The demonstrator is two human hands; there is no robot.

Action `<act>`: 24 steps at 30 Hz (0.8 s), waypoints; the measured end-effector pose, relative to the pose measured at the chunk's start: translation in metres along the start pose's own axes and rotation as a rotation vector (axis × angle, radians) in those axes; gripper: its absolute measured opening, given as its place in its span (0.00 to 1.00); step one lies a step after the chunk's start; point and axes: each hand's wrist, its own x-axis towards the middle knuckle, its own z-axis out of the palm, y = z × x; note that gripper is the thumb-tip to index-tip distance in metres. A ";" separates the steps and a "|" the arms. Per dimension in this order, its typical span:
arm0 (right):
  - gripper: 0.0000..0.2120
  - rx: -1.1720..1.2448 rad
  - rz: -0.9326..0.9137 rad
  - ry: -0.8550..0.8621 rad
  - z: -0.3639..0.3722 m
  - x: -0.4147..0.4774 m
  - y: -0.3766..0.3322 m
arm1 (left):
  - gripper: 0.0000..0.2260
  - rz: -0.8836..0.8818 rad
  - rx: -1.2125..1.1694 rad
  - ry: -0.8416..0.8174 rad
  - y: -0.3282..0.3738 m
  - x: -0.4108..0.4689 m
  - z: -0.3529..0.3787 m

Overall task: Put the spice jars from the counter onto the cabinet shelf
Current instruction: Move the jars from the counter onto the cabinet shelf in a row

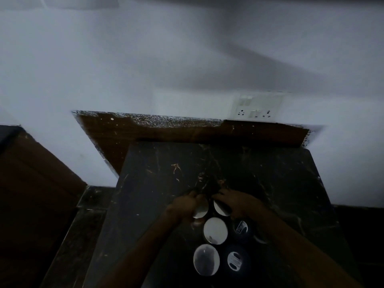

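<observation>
Several spice jars stand in a cluster on the dark marble counter [158,183], seen from above. My left hand [185,204] is closed around a jar with a shiny silver lid [201,209]. My right hand [236,202] is closed around another silver-lidded jar [220,207] right beside it. Nearer to me stand two more silver-lidded jars [215,230] [206,259] and two jars with dark lids [241,227] [234,260]. No cabinet shelf is visible.
A brown backsplash strip [124,129] runs behind the counter under a white wall. A white switch and socket plate [257,108] sits on the wall at the back right. A brown cabinet or door panel [35,183] stands at the left, with dark floor beside it.
</observation>
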 end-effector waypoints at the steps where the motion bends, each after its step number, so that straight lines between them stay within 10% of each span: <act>1: 0.44 0.016 0.011 -0.014 -0.007 -0.001 0.001 | 0.31 -0.028 -0.019 0.004 0.000 0.000 -0.007; 9: 0.42 0.229 0.072 0.122 -0.146 -0.085 -0.018 | 0.36 0.065 -0.085 0.307 0.019 -0.046 -0.138; 18: 0.26 0.088 -0.096 0.829 -0.395 -0.327 -0.094 | 0.36 0.460 -0.266 0.958 0.088 -0.205 -0.428; 24: 0.14 0.137 -0.153 0.969 -0.509 -0.355 -0.077 | 0.30 0.503 -0.329 0.991 0.121 -0.200 -0.560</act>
